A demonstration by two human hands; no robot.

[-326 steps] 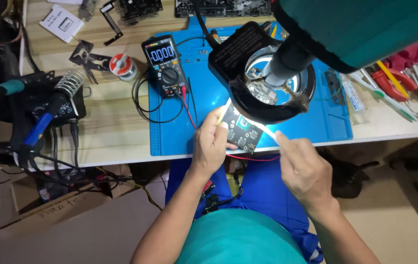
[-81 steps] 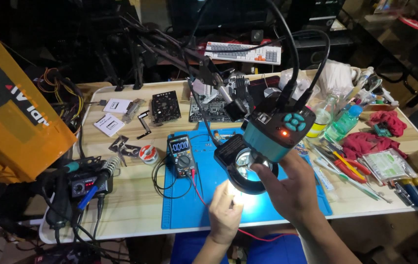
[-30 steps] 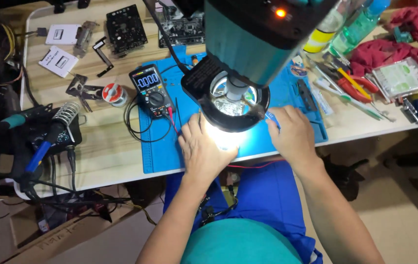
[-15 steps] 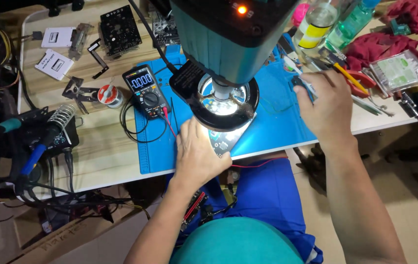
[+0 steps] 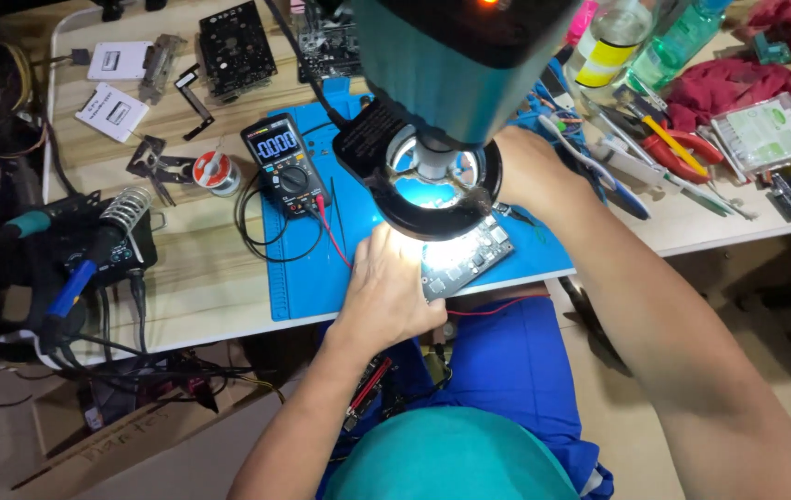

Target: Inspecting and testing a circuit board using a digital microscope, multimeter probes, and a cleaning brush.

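Blue cloth of the person's lap lies nearest, and just beyond it the left hand (image 5: 386, 287) presses flat, fingers spread, on the near edge of a small dark circuit board (image 5: 467, 261) that lies on the blue rubber work mat (image 5: 307, 268) at the table's front. Directly above the board hangs the black ring light (image 5: 433, 185) of a big teal microscope head (image 5: 465, 56), which hides most of the right hand (image 5: 525, 167); whether that hand clasps anything I cannot tell. Half a second ago the right hand was out among the tools to its right; now it has come back beside the ring light. Left of the left hand stands one black digital multimeter (image 5: 282, 162) with red and black leads, then one solder spool (image 5: 215, 173). Two clear bottles (image 5: 641, 46) stand farthest off.
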